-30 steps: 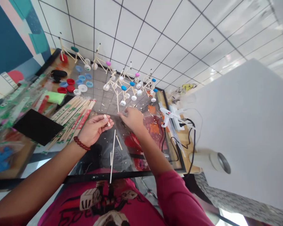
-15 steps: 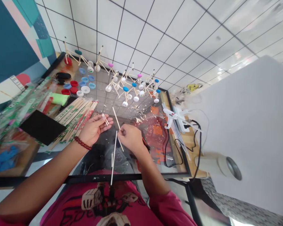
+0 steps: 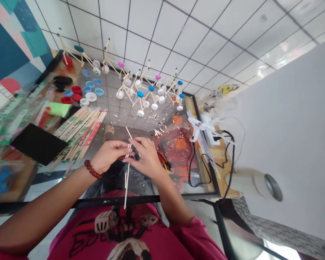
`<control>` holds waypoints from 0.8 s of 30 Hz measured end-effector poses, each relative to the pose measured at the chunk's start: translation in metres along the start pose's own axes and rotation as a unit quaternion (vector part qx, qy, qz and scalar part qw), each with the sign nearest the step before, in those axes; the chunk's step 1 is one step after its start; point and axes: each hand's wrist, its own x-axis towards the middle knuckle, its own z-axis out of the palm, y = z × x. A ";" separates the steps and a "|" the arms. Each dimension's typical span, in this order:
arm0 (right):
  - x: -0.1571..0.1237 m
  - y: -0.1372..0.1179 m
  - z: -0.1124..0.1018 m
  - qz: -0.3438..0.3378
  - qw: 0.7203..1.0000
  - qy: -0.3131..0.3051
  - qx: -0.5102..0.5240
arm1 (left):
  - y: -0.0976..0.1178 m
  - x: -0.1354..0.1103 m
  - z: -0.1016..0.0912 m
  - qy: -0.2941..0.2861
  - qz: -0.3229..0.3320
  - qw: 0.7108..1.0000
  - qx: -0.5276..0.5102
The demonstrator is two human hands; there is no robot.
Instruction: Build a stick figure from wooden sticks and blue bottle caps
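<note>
My left hand (image 3: 109, 155), with a dark red bead bracelet on its wrist, pinches short wooden sticks (image 3: 128, 150) between thumb and fingers. My right hand (image 3: 146, 157) meets it, its forefinger at the upper end of the short sticks and its thumb at the lower end. Behind the right fingers a light wooden stick (image 3: 128, 132) is partly hidden on the glass tabletop. Below the hands a long thin stick (image 3: 126, 187) points toward my shirt, with a shorter stick (image 3: 125, 180) beside it.
Stick figures on bottle caps (image 3: 140, 94) stand at the back. Loose caps (image 3: 91, 96) and wrapped chopsticks (image 3: 82, 133) lie left, near a black sheet (image 3: 39, 143). Small stick pieces (image 3: 157, 133) and crumbs are scattered centre right. A white glue gun (image 3: 196, 129) with cables lies at the right edge.
My right hand has let go of the stick and moved up and left to the short sticks. My left hand has turned and moved slightly lower. The view has shifted slightly.
</note>
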 end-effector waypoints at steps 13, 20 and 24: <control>0.002 -0.004 -0.008 -0.015 0.997 -0.078 0.000 | -0.001 0.001 -0.006 -0.041 -0.032 0.999 0.011; 0.003 -0.004 -0.004 0.016 0.996 -0.066 0.060 | -0.002 0.001 -0.007 -0.033 -0.041 0.998 -0.022; 0.002 0.000 -0.001 0.022 0.992 -0.038 0.119 | 0.000 -0.001 -0.005 -0.022 -0.034 0.999 -0.031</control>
